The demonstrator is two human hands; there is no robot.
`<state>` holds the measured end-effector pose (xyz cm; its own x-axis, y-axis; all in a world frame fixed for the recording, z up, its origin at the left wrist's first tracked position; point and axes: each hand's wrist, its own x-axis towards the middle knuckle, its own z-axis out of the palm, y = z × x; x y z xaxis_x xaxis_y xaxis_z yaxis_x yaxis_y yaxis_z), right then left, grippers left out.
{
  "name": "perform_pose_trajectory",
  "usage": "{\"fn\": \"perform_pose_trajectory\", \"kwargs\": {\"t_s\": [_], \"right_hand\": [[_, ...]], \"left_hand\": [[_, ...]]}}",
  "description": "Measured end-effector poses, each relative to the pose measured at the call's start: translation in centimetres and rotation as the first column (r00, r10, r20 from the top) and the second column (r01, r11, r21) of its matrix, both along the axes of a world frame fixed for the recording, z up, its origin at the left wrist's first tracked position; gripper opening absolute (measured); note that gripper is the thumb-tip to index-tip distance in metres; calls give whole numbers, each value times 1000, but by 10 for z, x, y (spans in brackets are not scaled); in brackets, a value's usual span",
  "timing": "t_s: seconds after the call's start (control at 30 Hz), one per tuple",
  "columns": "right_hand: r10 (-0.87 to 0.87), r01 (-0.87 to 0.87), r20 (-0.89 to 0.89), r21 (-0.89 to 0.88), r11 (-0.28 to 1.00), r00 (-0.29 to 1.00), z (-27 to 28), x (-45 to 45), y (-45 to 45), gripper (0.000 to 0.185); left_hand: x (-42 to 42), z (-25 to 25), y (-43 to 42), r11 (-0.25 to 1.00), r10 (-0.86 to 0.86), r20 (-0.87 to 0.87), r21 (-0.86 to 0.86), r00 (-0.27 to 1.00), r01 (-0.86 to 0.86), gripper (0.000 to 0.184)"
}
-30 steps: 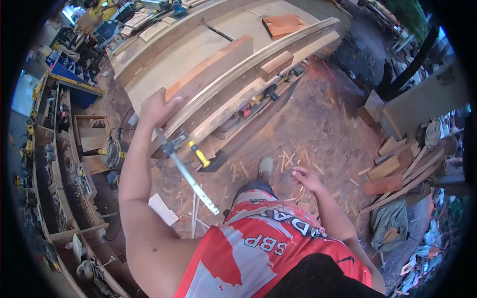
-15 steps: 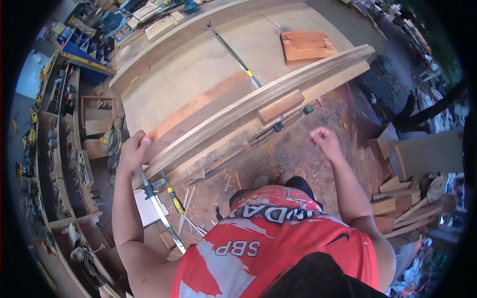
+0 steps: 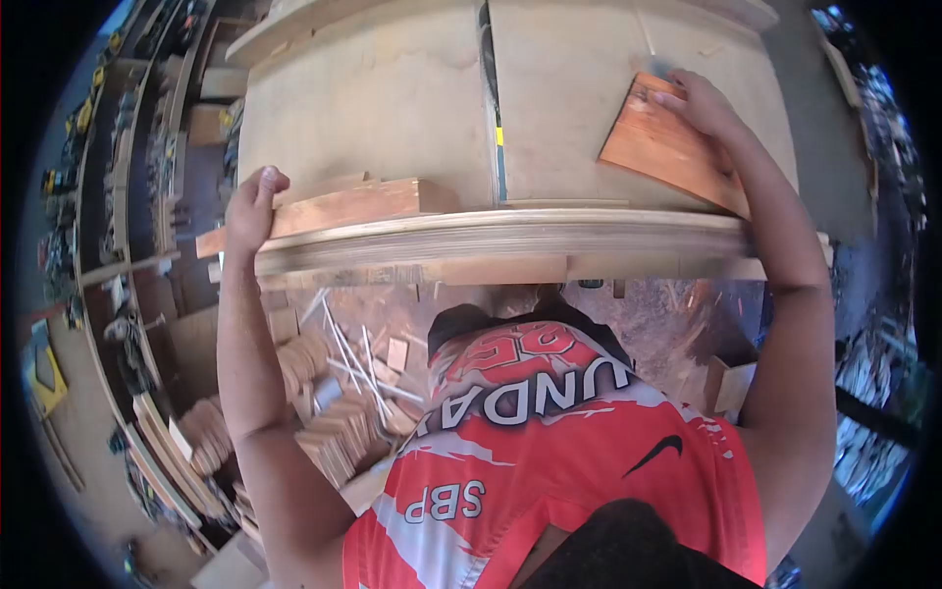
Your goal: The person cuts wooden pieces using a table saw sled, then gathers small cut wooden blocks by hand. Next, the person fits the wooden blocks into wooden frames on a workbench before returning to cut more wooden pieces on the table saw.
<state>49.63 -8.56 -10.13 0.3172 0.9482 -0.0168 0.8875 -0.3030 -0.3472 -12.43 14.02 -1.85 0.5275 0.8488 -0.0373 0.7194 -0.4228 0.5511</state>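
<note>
At the left of the workbench (image 3: 363,108), my left hand (image 3: 253,208) is closed around the end of a long reddish wooden board (image 3: 343,208). This board lies along the inner side of the layered front edge (image 3: 491,234). Toward the back right, my right hand (image 3: 699,103) grips the upper edge of a flat reddish wood block (image 3: 662,137), fingers over its far side. The block sits at an angle, and my forearm covers its right corner. Between the two hands, a bar clamp (image 3: 494,108) with a yellow band runs from back to front.
Shelves of tools (image 3: 128,196) stand along the left side. Below the bench on the left are stacked wood pieces (image 3: 339,437) and thin white strips (image 3: 348,344). A raised wooden rail (image 3: 343,25) borders the back of the bench.
My right hand has moved from in front of the bench onto the wood block and taken hold of it; the block has turned. My left hand stays on the board. The view has swung round.
</note>
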Motion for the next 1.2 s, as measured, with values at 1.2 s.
{"fn": "perform_pose_trajectory", "kwargs": {"t_s": [1.2], "right_hand": [[206, -316, -332, -325, 891, 921, -2, 44, 32, 48]], "left_hand": [[-1, 2, -3, 986, 133, 6, -101, 991, -132, 41]]}}
